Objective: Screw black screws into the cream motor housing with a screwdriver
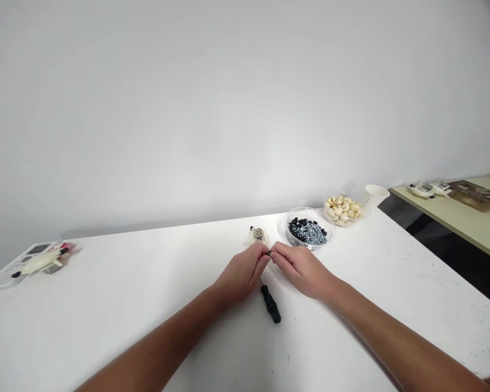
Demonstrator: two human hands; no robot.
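Observation:
My left hand [244,272] and my right hand [302,268] meet above the table, thumbs and fingertips pinched together. Between them is a small black part [268,253], gripped from both sides; its exact kind is too small to make out. Just beyond my left fingers sits a cream-coloured device [258,235] with a round grey face and a black tip, partly hidden by the hand. Below the hands a screwdriver [271,305] with a dark green handle lies on the table, its shaft running up under my left hand.
A clear bowl [309,227] holds screws and black parts. Behind it stand a container of cream-coloured pieces [343,210] and a white paper cup [376,195]. At far left a cream device [43,262] lies by a white panel. Another table [469,220] adjoins on the right.

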